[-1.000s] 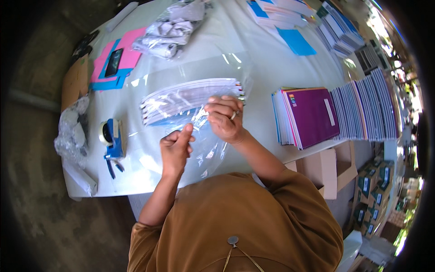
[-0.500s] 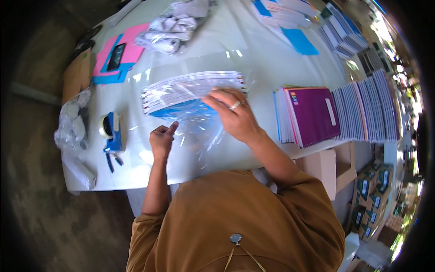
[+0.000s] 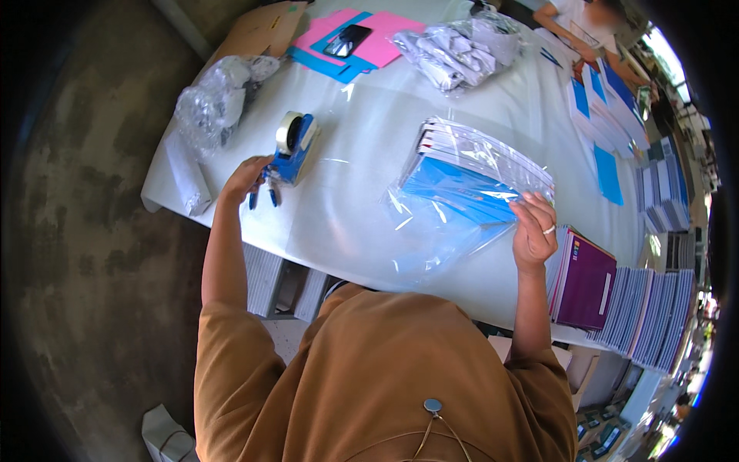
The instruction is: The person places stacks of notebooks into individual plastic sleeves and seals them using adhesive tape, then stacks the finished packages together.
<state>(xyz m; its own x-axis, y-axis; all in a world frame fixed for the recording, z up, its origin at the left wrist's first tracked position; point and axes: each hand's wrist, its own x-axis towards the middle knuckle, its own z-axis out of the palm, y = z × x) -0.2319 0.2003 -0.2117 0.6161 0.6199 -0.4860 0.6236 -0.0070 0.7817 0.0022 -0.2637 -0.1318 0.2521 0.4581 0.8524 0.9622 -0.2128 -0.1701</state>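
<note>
A stack of white-paged books with blue covers lies inside a clear plastic bag on the table. At the stack's right corner my right hand, with a ring on one finger, is closed on the bag's film. My left hand reaches to a blue tape dispenser holding a roll of clear tape. Its fingers pinch at the dispenser's lower end, where the adhesive tape comes out; the tape's end itself is hard to see. Dark-blue handles of some tool stick out just below.
Purple-covered notebooks stand in a row at the right edge. Crumpled plastic and a phone on pink and blue sheets lie at the back. More plastic lies left. A person sits beyond book stacks.
My left hand has left the bag and moved left to the tape dispenser. My right hand has shifted from above the books to the bag's right side. The view has turned left.
</note>
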